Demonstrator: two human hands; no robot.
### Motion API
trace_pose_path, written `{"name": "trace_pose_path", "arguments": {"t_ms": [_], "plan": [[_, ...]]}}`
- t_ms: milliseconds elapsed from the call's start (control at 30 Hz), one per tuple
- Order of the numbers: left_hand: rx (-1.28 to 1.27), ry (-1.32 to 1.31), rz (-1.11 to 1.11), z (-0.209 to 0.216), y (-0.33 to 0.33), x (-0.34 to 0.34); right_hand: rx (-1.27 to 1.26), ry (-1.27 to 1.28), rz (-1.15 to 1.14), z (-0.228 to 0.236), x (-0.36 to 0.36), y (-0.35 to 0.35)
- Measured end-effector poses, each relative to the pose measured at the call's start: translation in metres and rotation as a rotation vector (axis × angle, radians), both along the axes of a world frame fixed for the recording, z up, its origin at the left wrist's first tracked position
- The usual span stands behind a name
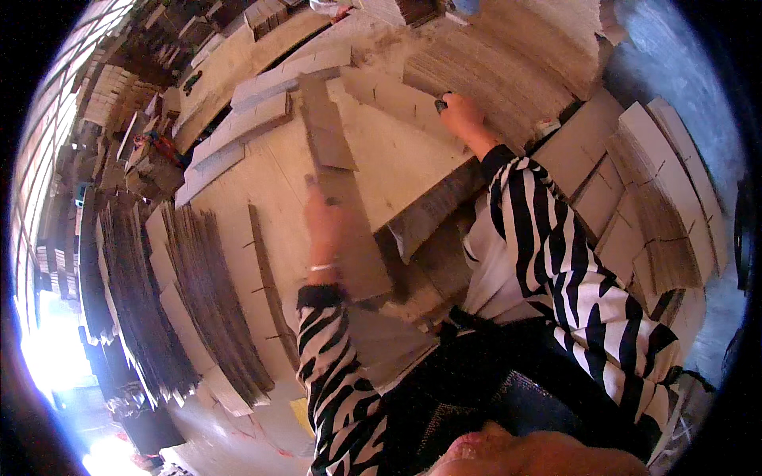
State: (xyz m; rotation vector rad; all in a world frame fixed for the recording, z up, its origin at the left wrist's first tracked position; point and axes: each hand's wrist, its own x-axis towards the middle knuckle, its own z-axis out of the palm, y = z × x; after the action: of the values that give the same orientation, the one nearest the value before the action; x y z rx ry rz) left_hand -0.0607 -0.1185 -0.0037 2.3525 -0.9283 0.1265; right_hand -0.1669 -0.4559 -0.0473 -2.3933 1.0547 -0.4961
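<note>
My left hand point(324, 220) is over a long brown cardboard piece point(361, 258) near the middle of the table. Motion smears its fingers, so I cannot tell whether it grips the piece. My right hand point(463, 117) is farther forward and to the right, fingers curled in, at the far edge of a flat cardboard sheet point(397, 151). A small dark thing point(442, 103) shows at its fingertips; its kind is unclear. Another narrow cardboard strip point(327, 119) lies just beyond my left hand.
Stacks of slotted cardboard sheets point(214, 293) stand on the left. More stacked sheets point(663, 214) are on the right, and a thick pile point(492, 79) lies beyond my right hand. Pale slotted strips point(242, 127) lie at the far left.
</note>
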Motion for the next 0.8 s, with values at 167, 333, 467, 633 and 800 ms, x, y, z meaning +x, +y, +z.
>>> {"name": "trace_pose_path", "arguments": {"t_ms": [167, 333, 467, 633, 800], "plan": [[-0.213, 0.01, 0.028, 0.094, 0.107, 0.013, 0.09, -0.146, -0.023, 0.041, 0.002, 0.028], [0.131, -0.747, 0.408, 0.213, 0.189, -0.015, -0.076, -0.558, 0.171, -0.004, 0.01, -0.008], [0.65, -0.941, 0.622, 0.205, 0.286, 0.011, -0.211, -0.32, 0.305, 0.015, 0.015, 0.025], [1.084, -0.758, 0.576, 0.117, 0.406, 0.022, -0.161, -0.207, 0.487, 0.03, 0.02, 0.082], [0.931, -0.6, 0.575, 0.093, 0.391, 0.013, -0.199, 0.021, 0.584, 0.026, 0.015, 0.095]]}}
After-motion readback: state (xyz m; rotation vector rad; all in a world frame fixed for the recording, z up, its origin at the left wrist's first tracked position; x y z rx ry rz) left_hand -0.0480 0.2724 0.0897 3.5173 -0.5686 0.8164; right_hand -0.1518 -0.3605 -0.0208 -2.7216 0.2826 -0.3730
